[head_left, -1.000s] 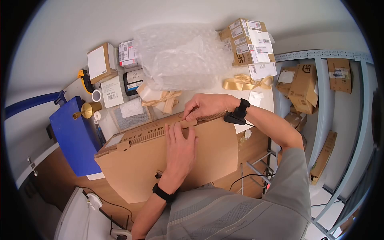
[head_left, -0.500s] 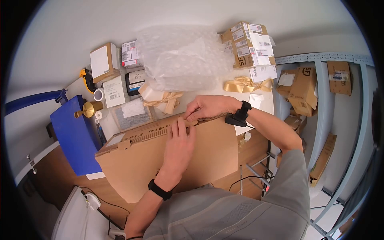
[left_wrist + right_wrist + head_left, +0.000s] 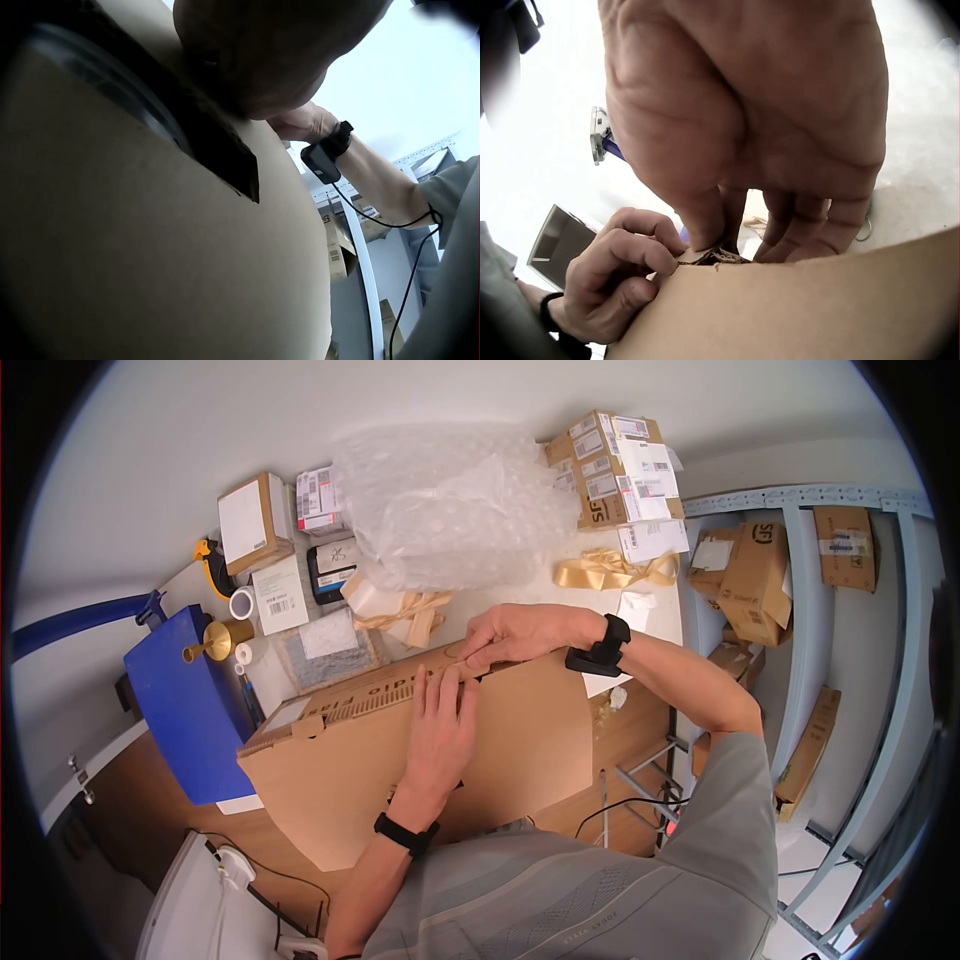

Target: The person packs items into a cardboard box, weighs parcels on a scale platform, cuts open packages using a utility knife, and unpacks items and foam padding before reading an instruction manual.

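A large cardboard box (image 3: pixel 520 730) with dark printing on its top stands close against the person's front. My right hand (image 3: pixel 525 632) pinches the cardboard at the top near edge, thumb and fingertips on either side. Torn, ragged cardboard (image 3: pixel 718 257) shows below its thumb in the right wrist view. Just beside it, my left hand (image 3: pixel 440 735) lies up the near face, its curled fingers at the same edge and its thumb against the face. A dark slot (image 3: pixel 232 169) in the box wall shows in the left wrist view.
Behind the box lie bubble wrap (image 3: pixel 440 510), gold ribbon (image 3: pixel 615 570), a gift box with a bow (image 3: pixel 385 600) and labelled parcels (image 3: pixel 620 470). A blue bin (image 3: pixel 190 705) and a brass-coloured item (image 3: pixel 225 638) are at the left. Metal shelving (image 3: pixel 800 610) with cartons rises at the right.
The cardboard tab between my hands, seen standing up at the edge earlier, is now mostly covered by the fingers. My left hand has shifted slightly down and left; the box stays put.
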`<control>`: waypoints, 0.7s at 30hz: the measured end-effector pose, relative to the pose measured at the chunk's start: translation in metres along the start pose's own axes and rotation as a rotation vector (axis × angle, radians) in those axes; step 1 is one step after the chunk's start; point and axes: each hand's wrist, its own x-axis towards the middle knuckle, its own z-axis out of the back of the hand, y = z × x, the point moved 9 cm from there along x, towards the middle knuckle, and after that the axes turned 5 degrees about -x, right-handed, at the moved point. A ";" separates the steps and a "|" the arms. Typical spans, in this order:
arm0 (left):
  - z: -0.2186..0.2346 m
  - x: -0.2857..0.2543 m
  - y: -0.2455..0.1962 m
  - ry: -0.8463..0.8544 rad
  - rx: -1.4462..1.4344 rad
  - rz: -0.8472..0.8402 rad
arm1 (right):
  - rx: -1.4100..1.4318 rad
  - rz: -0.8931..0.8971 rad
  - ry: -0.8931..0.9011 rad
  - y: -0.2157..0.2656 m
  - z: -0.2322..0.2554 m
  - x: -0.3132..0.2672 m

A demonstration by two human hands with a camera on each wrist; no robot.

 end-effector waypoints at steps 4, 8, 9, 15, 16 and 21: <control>0.003 0.000 0.001 -0.019 -0.021 0.011 | -0.103 0.053 0.043 0.005 -0.005 -0.008; -0.001 -0.002 0.003 -0.022 -0.065 0.004 | -0.191 0.133 -0.093 0.020 -0.002 -0.026; -0.002 -0.002 0.004 -0.024 -0.068 0.004 | -0.192 0.131 -0.093 0.024 -0.004 -0.031; 0.003 -0.001 0.001 -0.066 -0.015 -0.039 | 0.030 0.000 -0.275 0.009 0.002 -0.043; 0.002 -0.002 0.002 -0.065 -0.052 -0.046 | 0.064 0.009 -0.286 0.008 0.003 -0.043; 0.004 -0.003 0.002 -0.061 -0.102 -0.051 | 0.118 0.004 -0.308 0.006 0.001 -0.038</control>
